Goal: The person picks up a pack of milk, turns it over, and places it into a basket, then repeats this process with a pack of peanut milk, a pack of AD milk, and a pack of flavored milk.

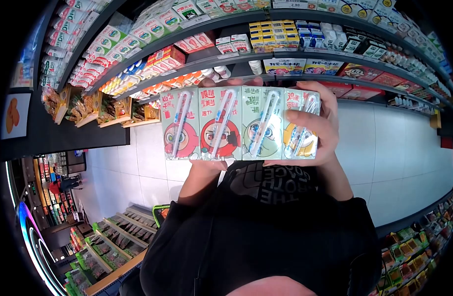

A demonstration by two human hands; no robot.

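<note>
A wrapped pack of juice or milk drink cartons (221,123) is held up in front of my chest. Several small cartons stand side by side in it, each with a cartoon fruit-like face and a clear-wrapped straw on its front. My right hand (327,123) grips the right end, its thumb pressed on the front of the last carton. From below, my left hand (210,166) supports the pack at its left half. Most of its fingers are behind the cartons, with fingertips showing over the top edge.
Curved shelves (197,74) full of cartons, bottles and boxes run along the far side. Wooden bins (120,111) of packaged snacks sit at the left. Slanted display racks (113,241) stand at lower left, more packets (414,251) at lower right. A person (63,185) is far off at left.
</note>
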